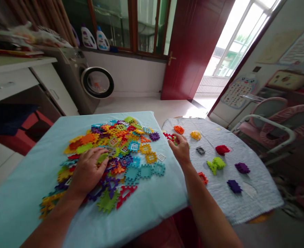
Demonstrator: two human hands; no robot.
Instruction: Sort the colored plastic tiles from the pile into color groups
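Note:
A heap of colourful plastic interlocking tiles (121,131) with toothed edges spreads over the light blue tablecloth (152,193). My left hand (90,168) rests on the heap's near left side, its fingers and thumb around a lime green interlocking tile (102,158). Over the near-left border of the round table, my right hand (180,148) is closed in a pinch. Red tiles (168,136) lie at its fingertips, and a bit of green shows between finger and thumb; what it grips is partly hidden. Teal tiles (146,171) lie flat at the heap's right side.
On the round table's grey-blue cloth (255,196) sit small single-colour groups: orange tiles (179,129), yellow tiles (195,135), a grey tile (200,150), red tiles (222,149), green tiles (216,165) and purple tiles (242,167). A washing machine door (97,82) stands open behind.

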